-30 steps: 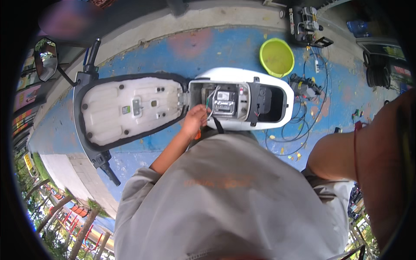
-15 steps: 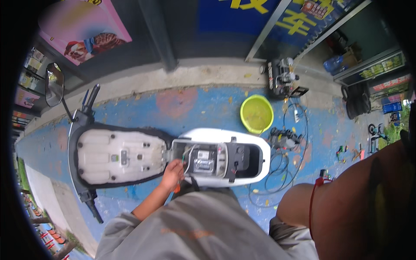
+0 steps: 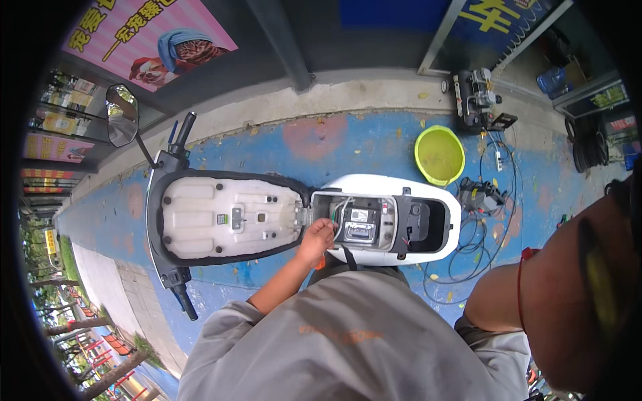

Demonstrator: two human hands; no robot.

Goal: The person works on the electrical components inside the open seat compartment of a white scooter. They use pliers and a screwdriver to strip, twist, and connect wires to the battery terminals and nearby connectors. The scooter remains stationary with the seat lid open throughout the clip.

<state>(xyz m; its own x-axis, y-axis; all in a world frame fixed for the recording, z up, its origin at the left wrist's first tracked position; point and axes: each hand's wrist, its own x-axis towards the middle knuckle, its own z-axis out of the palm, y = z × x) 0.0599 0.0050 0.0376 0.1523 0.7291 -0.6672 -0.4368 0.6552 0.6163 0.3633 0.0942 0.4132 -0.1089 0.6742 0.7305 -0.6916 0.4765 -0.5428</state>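
The person's left hand [image 3: 317, 239] is at the near left corner of the grey rectangular storage compartment [image 3: 322, 204] in the white plastic scooter body [image 3: 435, 190], with thumb and fingertips pressed together, apparently pinching a thin pale cable with a green strand [image 3: 338, 208]; the strands are too small to tell exactly which one the fingertips hold. From that pinch the cable runs away from the person along the compartment's left end, its length lying across the scooter rather than along it. The squarish black and silver box [image 3: 360, 224] sits inside the compartment, just right of the fingertips. The left hand is the nearer one; the right arm [image 3: 575, 287], circled by a thin red cord bracelet [image 3: 520, 294], is raised close to the camera, and its right hand is out of frame, so its state cannot be told. Left of the hand, the black-edged seat with a cream plastic underside [image 3: 194, 220] lies folded open toward the handlebar. A black strap [image 3: 349, 257] crosses the compartment's near rim beside the hand. Farther off on the blue ground stand a round yellow-green plastic basin [image 3: 439, 155] and a dark grey machine [image 3: 483, 195] beside looped black hose [image 3: 457, 277], all clear of the hand.
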